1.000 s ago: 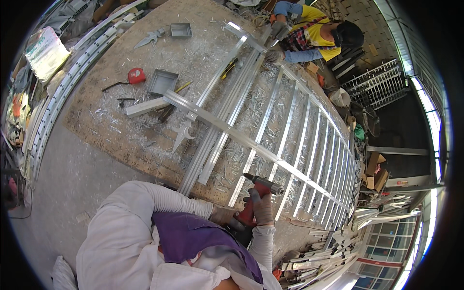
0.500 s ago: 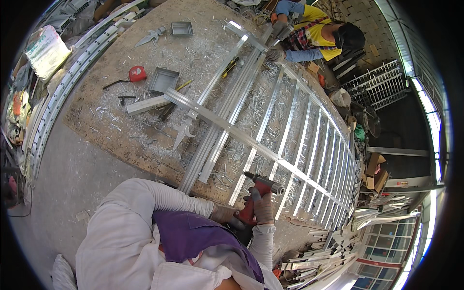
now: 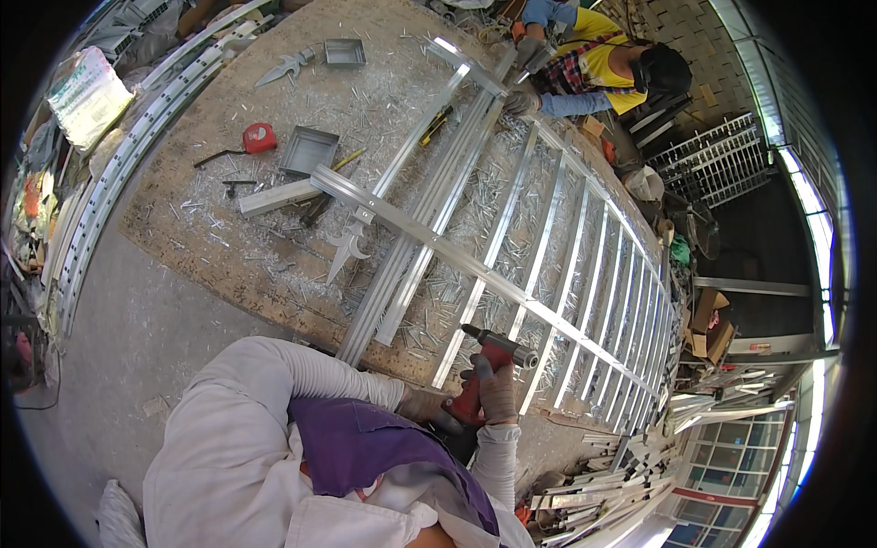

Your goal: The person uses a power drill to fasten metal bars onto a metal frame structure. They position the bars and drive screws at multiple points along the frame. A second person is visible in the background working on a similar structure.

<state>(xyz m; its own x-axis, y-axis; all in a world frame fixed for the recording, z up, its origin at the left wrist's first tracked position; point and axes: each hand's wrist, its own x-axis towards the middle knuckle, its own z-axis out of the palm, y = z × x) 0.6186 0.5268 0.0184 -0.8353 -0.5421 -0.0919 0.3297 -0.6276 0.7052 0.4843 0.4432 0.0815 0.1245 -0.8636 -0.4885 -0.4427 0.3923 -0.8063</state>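
Your gloved R hand [image 3: 498,396] grasps 1 red-and-black pistol-shaped power tool [image 3: 500,349], gloved L hand [image 3: 421,404] at base, grip unclear; pose unchanged, silver ladder-shaped metal frame [image 3: 474,269] apparently waiting.

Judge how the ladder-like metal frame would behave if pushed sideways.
The ladder-like metal frame is probably light for its span, since slender bars leave wide gaps. It may slide unevenly, as loose metal scraps litter the board. Lying flat, it seems unlikely to tip or roll; whether its joints would hold stiff cannot be told.
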